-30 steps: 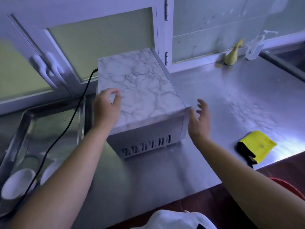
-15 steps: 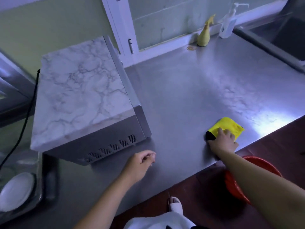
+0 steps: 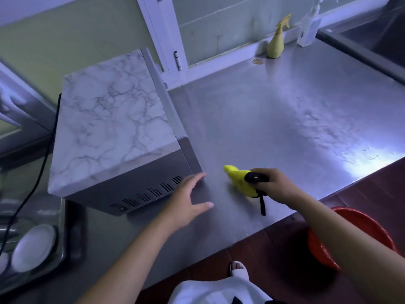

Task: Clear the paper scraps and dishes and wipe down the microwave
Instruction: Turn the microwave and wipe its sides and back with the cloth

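Note:
The microwave (image 3: 114, 128) with a marble-patterned top stands on the steel counter (image 3: 274, 119), its vented side facing me. My right hand (image 3: 274, 185) grips a yellow cloth (image 3: 240, 179) with a black edge and a dangling black strap, held just above the counter to the right of the microwave. My left hand (image 3: 188, 200) is open, fingers spread, next to the microwave's near right corner. White dishes (image 3: 32, 246) lie in the sink tray at the lower left.
A black power cord (image 3: 39, 172) runs down the microwave's left side. A yellow spray bottle (image 3: 277, 40) and a clear pump bottle (image 3: 310, 25) stand at the back by the window. A red basin (image 3: 359, 238) sits on the floor at right. A second sink (image 3: 377, 36) is far right.
My right hand has lifted the yellow cloth off the counter and carried it left toward the microwave. My left hand has opened and moved up to the microwave's corner.

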